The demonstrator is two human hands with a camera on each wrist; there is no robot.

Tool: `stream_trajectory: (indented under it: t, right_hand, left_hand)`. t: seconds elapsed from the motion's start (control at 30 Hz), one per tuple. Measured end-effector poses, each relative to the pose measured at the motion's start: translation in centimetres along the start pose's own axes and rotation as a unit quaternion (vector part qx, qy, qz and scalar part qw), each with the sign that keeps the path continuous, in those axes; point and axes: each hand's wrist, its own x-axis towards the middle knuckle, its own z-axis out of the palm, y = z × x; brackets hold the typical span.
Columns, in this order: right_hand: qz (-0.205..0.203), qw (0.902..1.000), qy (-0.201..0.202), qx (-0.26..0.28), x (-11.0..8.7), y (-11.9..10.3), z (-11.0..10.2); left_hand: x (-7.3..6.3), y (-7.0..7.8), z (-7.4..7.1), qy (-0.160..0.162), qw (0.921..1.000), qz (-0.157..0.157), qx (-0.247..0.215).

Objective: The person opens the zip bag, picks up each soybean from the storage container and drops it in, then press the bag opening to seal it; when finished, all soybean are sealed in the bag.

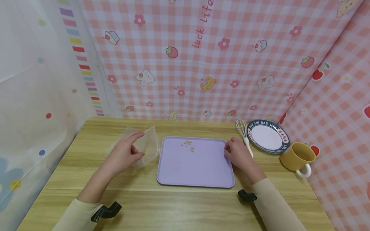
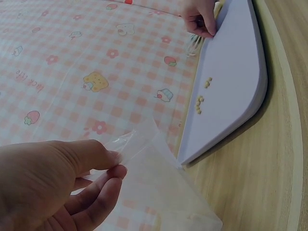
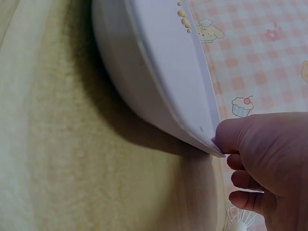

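A clear plastic bag [image 1: 150, 144] stands at the tray's left side, and my left hand [image 1: 124, 153] pinches its upper edge between thumb and fingertips, as the left wrist view shows. The bag [image 2: 168, 192] hangs loose below that pinch, one corner close to the tray. The shallow lilac tray [image 1: 199, 170] lies in the middle of the table. Several small yellow bean-like pieces [image 1: 188, 142] are scattered toward its back edge. At the tray's right rim, my right hand [image 1: 240, 154] grips the edge, thumb on top, in the right wrist view.
A white-handled whisk [image 1: 245, 136] lies just beyond my right hand. Behind it at the right are a dark-rimmed plate [image 1: 267, 136] and a yellow mug [image 1: 297, 155] with a white handle. Checked pink cloth [image 1: 185, 73] walls off the wooden table's [image 1: 173, 208] back and right.
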Motion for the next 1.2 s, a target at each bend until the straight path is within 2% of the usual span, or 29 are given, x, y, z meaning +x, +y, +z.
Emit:
stream_trajectory:
  t: [0.27,0.4,0.7,0.9,1.2]
  right_hand:
    - [-0.004,0.9996,0.01,0.027,0.1,0.2,0.3]
    - [-0.02,0.9984,0.024,0.047,0.1,0.1,0.3]
    - [-0.052,0.9954,0.048,0.063,0.3,-1.4,-0.2]
    - [-0.089,0.9888,0.064,0.101,1.2,-4.1,-0.7]
    - [-0.142,0.9738,0.069,0.163,3.1,-10.4,-1.0]
  left_hand:
    - [0.0,0.0,0.0,0.001,1.0,0.002,0.002]
    - [0.0,0.0,0.0,0.001,1.0,0.001,0.0]
    - [0.0,0.2,-0.1,-0.001,1.0,0.001,-0.006]
    - [0.0,0.2,-0.1,0.0,1.0,0.0,-0.005]
    - [0.0,0.2,-0.1,-0.003,1.0,-0.006,-0.003]
